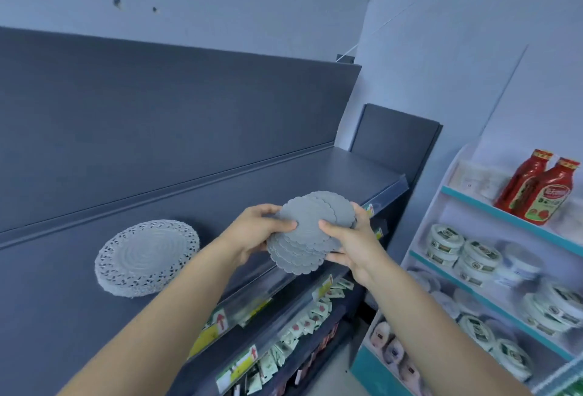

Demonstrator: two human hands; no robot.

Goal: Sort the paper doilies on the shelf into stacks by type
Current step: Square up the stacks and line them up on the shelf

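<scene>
Several plain scalloped doilies (310,231) sit fanned in a loose bunch at the centre of the frame, held in the air just over the front edge of the dark shelf (284,174). The left hand (255,231) takes the bunch on its left side, thumb pressed on the top sheet and fingers curled underneath. The right hand (356,247) takes the right side the same way, so each grip is closed around the bunch. The sheets are offset from one another, their wavy rims showing in steps toward the lower edge.

Left of centre, a stack of lace doilies (146,256) with pierced borders lies flat on the shelf, well apart from the held bunch. A clear price strip (220,323) with yellow and red-arrow tags runs along the shelf's front edge. Below it, toward the bottom centre, a lower shelf carries small sachets (303,326) in a row.

At the right of the frame stands a white rack (504,215) with teal edges. Two red bottles (542,193) stand on its upper level, and round white tubs (467,253) are stacked on the levels beneath.
</scene>
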